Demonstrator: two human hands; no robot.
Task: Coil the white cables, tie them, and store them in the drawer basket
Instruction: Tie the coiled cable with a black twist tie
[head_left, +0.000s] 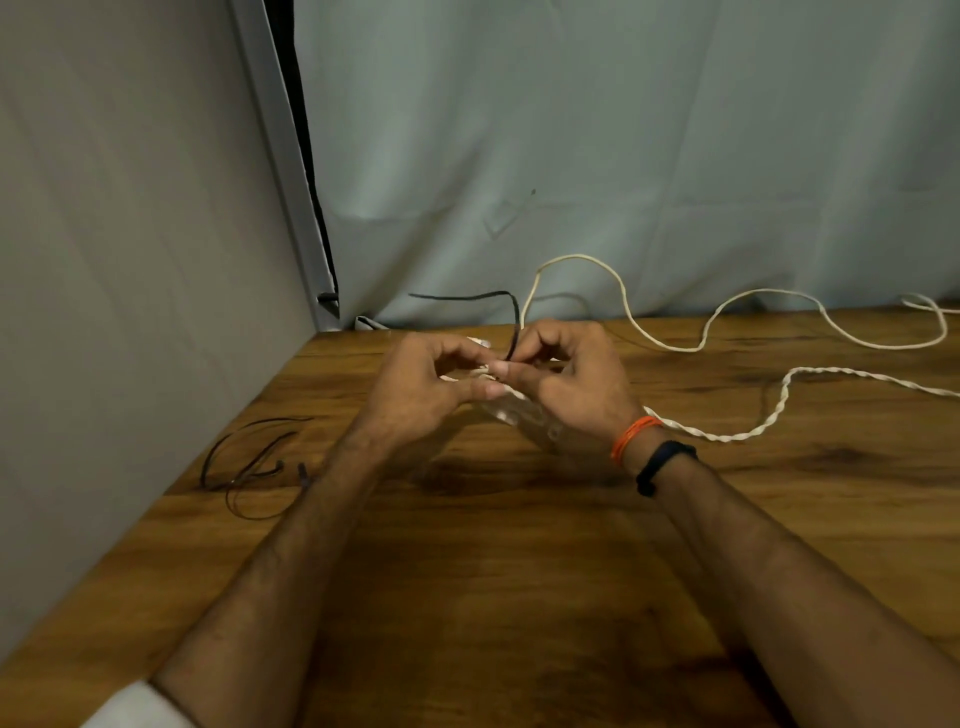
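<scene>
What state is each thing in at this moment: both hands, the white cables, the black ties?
Left hand: fingers curled, pinching the coil.
Right hand: pinching the black tie.
Coiled white cable: bunched between the hands, held above the table.
Black tie: one end sticking up, bent over to the left.
Loose white cable: uncoiled, trailing right across the table.
Spare black ties: lying loose at left.

Both forearms bare. Right wrist carries orange thread bands (635, 437) just behind the right hand (574, 384), then a black wristband (665, 464) beside them. White sleeve edge (136, 706) far up from the left hand (423, 389).
</scene>
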